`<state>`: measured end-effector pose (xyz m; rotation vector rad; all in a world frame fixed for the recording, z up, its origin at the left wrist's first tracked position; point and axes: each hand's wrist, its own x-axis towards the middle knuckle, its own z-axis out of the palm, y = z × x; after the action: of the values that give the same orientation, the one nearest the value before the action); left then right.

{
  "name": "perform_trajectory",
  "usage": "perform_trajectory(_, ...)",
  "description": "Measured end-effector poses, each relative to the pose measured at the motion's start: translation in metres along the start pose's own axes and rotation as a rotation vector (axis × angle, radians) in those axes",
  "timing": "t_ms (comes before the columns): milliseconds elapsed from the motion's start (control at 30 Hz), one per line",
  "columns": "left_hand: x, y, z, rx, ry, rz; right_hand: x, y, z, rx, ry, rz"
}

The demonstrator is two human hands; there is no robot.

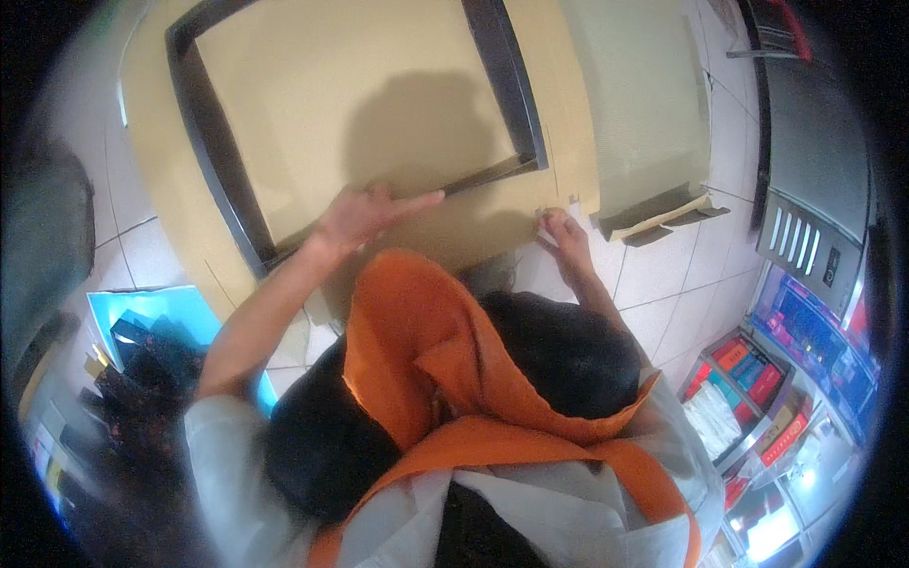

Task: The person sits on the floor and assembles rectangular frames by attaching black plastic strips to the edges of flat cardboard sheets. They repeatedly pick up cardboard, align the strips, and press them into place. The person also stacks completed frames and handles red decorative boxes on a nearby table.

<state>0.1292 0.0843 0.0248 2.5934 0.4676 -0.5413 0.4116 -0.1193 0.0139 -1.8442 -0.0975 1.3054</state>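
A large tan cardboard sheet [156, 133] lies ahead of me on the floor, with a dark rectangular frame [213, 142] on top of it. Tan board fills the inside of the frame. My left hand [365, 218] touches the frame's near side, its index finger stretched out along it to the right. To the right, just past the frame's near right corner, my right hand [566, 235] has its fingers pinched together at the sheet's near edge. Whatever lies between those fingertips is too small to make out. My shadow falls across the board.
Greyish-green board [644, 114] with a torn, folded flap [663, 216] lies at the right on the tiled floor [653, 275]. Far right stands a grey metal cabinet [805, 218], with boxes [743, 369] below it. A blue sheet [180, 312] and dark scraps [142, 369] lie left.
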Motion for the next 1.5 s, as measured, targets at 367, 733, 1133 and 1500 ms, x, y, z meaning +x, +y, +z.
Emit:
perform_trajectory(367, 0.003, -0.002, 0.009, 0.004, 0.104, 0.058, -0.002, 0.013, 0.004, -0.936, -0.027, -0.635)
perform_trajectory(733, -0.001, -0.013, 0.016, 0.047, 0.157, 0.108, -0.015, -0.040, 0.007, -0.261, -0.079, -0.228)
perform_trajectory(1133, 0.006, -0.014, -0.007, -0.121, -0.083, 0.100, 0.004, -0.116, 0.032, -1.335, -0.462, -0.962)
perform_trajectory(1500, 0.006, -0.020, 0.003, -0.152, 0.011, 0.093, 0.059, -0.179, 0.090, -1.606, -0.810, -1.394)
